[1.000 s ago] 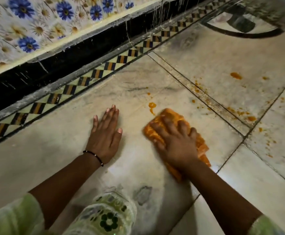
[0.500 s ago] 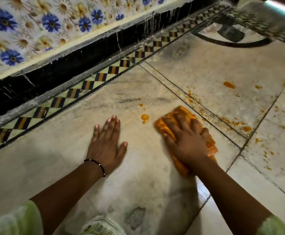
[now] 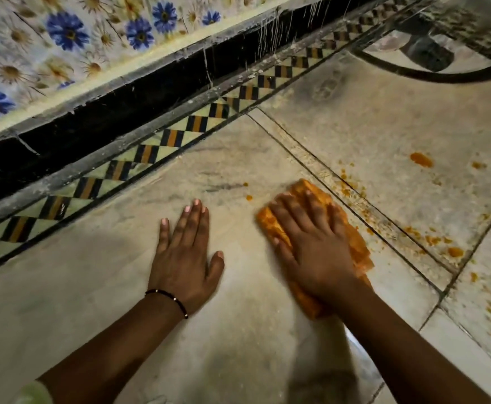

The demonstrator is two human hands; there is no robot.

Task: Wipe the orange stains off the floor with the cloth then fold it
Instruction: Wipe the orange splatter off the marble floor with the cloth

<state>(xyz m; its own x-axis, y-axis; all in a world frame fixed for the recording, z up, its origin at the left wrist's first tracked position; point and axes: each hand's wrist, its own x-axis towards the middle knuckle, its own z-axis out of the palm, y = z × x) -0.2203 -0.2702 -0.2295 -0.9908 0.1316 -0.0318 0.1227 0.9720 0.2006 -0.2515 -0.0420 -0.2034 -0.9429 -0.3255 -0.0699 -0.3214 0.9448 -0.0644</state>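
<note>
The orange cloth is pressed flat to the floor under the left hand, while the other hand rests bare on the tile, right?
Not quite: the head view shows the right hand pressing the orange cloth; the left hand rests bare on the tile.

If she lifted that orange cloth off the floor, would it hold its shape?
Probably not: the cloth is bunched under the right hand, so it should droop. It likely feels light, perhaps damp or sticky from the stains.
</note>
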